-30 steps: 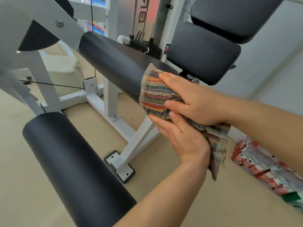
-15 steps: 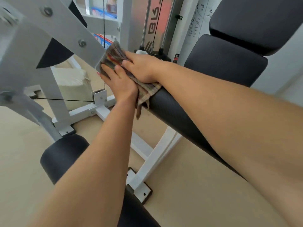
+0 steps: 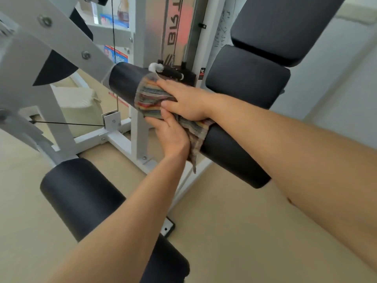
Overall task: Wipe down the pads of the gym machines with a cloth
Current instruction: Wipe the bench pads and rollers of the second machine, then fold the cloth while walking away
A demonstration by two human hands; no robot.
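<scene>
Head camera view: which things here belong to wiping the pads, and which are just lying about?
For the job: striped cloth, left hand and right hand on it, upper roller pad under it, lower roller pad, seat pad, back pad.
Lying about: cream cushion, boxes and bottle on the shelf behind.

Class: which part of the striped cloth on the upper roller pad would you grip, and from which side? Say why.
Probably the loose tail of the striped cloth, hanging below the upper roller pad; come from underneath. The rest is pressed to the pad under the left hand and right hand.
</scene>
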